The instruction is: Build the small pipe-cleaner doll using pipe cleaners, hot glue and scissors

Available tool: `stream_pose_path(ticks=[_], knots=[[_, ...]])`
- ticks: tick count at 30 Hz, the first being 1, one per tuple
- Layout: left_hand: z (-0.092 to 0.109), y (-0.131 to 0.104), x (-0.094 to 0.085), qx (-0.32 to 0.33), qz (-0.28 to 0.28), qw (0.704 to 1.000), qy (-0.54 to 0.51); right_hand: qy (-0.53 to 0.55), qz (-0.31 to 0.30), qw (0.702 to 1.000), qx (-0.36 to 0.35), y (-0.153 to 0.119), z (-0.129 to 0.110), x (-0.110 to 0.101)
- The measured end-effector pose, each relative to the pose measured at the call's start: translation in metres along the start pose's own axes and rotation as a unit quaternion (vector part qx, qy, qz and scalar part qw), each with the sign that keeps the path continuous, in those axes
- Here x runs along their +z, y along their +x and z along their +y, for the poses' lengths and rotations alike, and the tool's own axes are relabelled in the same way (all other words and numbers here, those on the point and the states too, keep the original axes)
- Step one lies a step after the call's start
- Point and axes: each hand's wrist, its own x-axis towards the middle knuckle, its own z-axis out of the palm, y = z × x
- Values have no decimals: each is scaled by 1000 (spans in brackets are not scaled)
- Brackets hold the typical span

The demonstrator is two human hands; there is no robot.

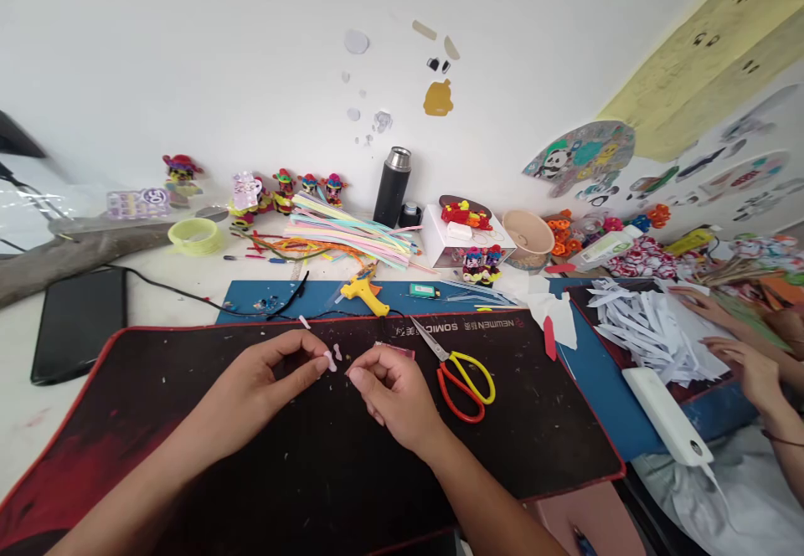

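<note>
My left hand is closed in a pinch on a small pale lavender piece above the black desk mat. A second small pale piece lies on the mat just past those fingertips. A short distance to the right, my right hand has its thumb and forefinger pressed together; what they hold, if anything, is too small to make out. Scissors with one red and one yellow handle lie to the right of it, blades partly apart. A yellow glue gun rests beyond both hands.
Pastel pipe cleaners, a black thermos and a white box stand along the wall. A phone or tablet lies left of the mat. At right, a co-worker's hands are at white paper strips, near a white device.
</note>
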Motion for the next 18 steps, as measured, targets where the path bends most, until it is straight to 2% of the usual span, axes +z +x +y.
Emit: stream_pose_path(ticks=[6,12,15,18], knots=[[-9,0,-4,-9,14,1000,0,-62,84,994,3,-9,1,-36],[-17,5,-7,-13,6,1000,0,-161,106,981,-4,-11,-4,-54],[-18,6,-7,-10,12,1000,0,-271,106,956,-41,-1,-16,-54],[-17,5,-7,-3,26,1000,4,-395,108,908,-85,18,-30,-52]])
